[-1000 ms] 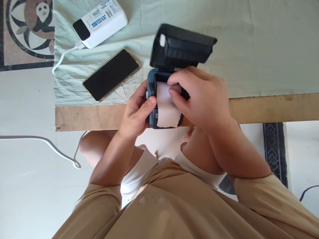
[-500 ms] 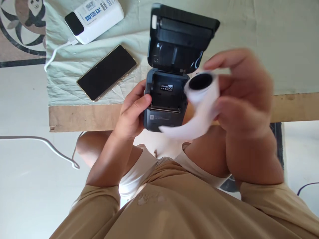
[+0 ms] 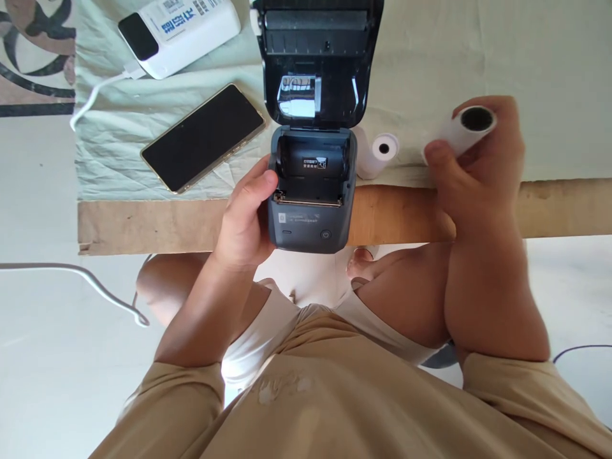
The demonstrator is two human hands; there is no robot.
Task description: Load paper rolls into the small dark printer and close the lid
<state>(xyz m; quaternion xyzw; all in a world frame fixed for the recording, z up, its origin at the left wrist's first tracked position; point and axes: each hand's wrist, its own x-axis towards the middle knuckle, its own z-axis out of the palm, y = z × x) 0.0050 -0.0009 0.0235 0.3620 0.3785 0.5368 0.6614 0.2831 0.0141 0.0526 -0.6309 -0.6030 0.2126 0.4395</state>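
My left hand grips the left side of a dark label printer, its thumb on the rim. The printer's lid is swung up and back, and no roll lies in its paper bay. Off to the right, my right hand is closed around a white paper roll with a wide dark core, held over the cloth. Between the printer and that hand, a second white paper roll with a small core lies on the cloth, partly hidden behind the printer.
A black-screened phone lies left of the printer. Beyond it sits a white power bank with a white cable plugged in. The green cloth stops short of the table's bare wooden front edge.
My right hand has carried the wide-core roll away from the printer to the right, and its loose paper tail no longer shows. The printer has turned more upright, uncovering the second roll.
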